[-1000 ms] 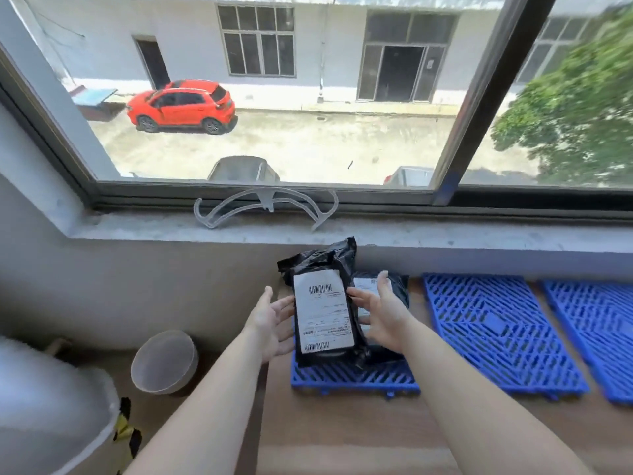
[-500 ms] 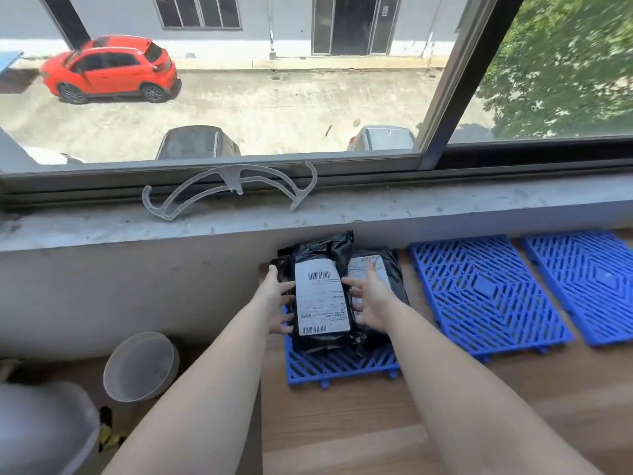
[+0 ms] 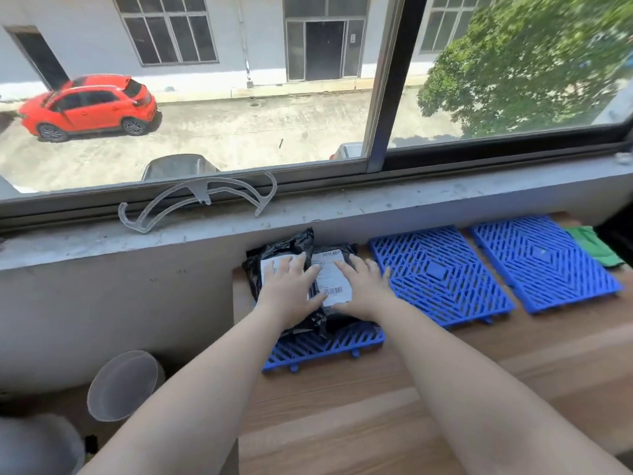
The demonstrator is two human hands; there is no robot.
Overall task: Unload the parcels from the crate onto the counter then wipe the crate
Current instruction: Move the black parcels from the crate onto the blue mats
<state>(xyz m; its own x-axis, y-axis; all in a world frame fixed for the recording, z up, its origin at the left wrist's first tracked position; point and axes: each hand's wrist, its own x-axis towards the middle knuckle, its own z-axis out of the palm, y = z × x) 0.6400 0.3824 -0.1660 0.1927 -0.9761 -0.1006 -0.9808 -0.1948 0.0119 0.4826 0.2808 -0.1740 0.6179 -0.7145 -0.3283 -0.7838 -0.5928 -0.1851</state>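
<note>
Two black parcels [image 3: 310,269] lie side by side on a blue grid panel [image 3: 325,346] at the desk's [image 3: 342,423] far left corner — the left hand [image 3: 291,293] and right hand [image 3: 364,291] rest flat on them, fingers straight and spread, gripping nothing.

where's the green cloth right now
In the head view the green cloth lies at the far right of the wooden counter, just under the window sill, beside the rightmost blue plastic grid panel.
</note>
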